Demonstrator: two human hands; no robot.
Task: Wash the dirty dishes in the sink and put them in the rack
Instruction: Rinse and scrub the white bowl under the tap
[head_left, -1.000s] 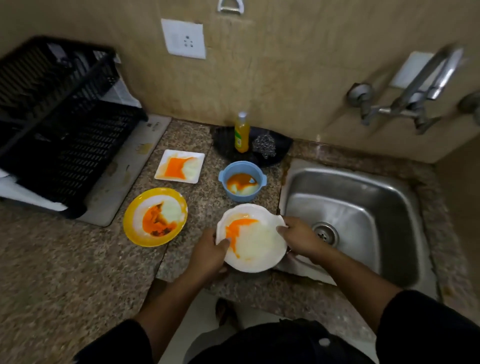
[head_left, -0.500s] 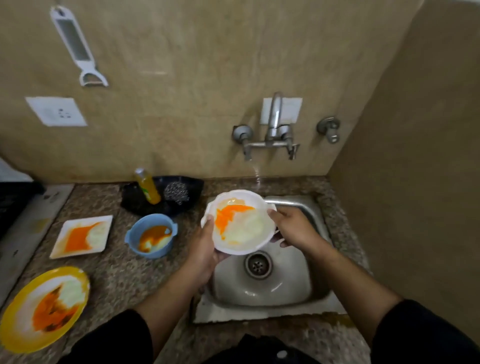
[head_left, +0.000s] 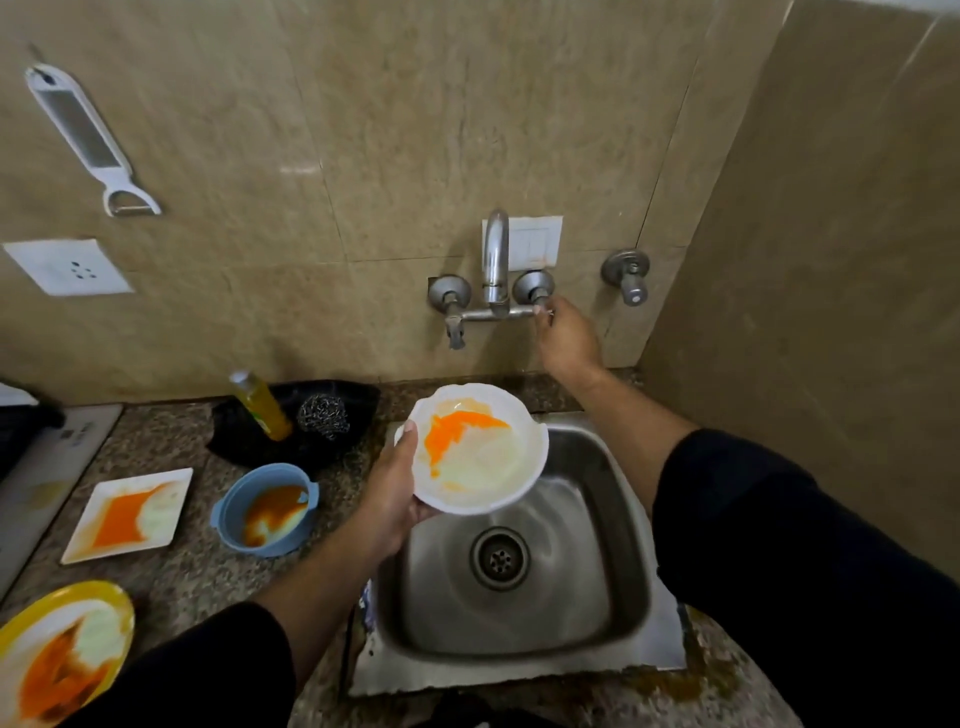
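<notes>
A white bowl (head_left: 483, 452) smeared with orange and pale residue hangs over the back left of the steel sink (head_left: 613, 499). My left hand (head_left: 392, 493) grips its left rim. My right hand (head_left: 563, 340) is up at the wall tap (head_left: 496, 260), fingers closed on its right handle (head_left: 535, 296). No water is visible from the spout. On the counter to the left sit a dirty blue bowl (head_left: 267, 509), a dirty white square plate (head_left: 130, 514) and a dirty yellow plate (head_left: 62, 654).
A yellow soap bottle (head_left: 262, 405) and a steel scrubber (head_left: 324, 415) rest on a black tray (head_left: 296, 421) behind the blue bowl. A grater (head_left: 88, 140) hangs on the wall. A tiled side wall (head_left: 810, 260) stands close on the right. Only a dark corner (head_left: 26, 421) shows at far left.
My right hand let go of the white bowl and rose to the tap's right handle. My left hand alone now holds the bowl over the sink.
</notes>
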